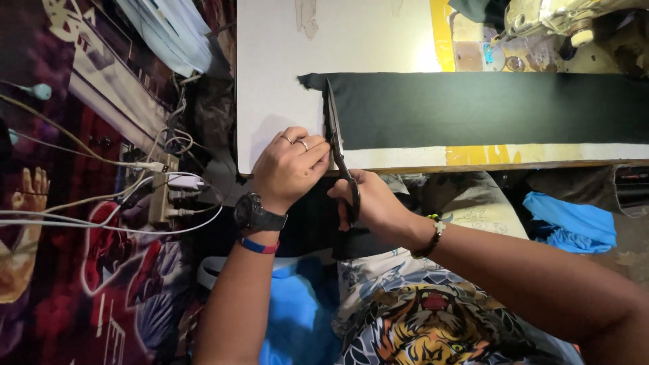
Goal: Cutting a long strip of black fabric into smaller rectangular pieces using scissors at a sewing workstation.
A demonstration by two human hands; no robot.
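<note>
Right hand gripped scissors, blades crossing the black fabric strip's left end on the white surface; left hand, fingers curled, steadied beside them. Best kept the cut straight, the fabric flat.

A long strip of black fabric lies across the white-topped wooden surface in the upper half of the frame. Black-handled metal scissors stand at the strip's left end, held by the right hand at the surface's near edge. The left hand rests just left of the blades. A beige power strip with plugged-in white cables sits at left centre.
</note>
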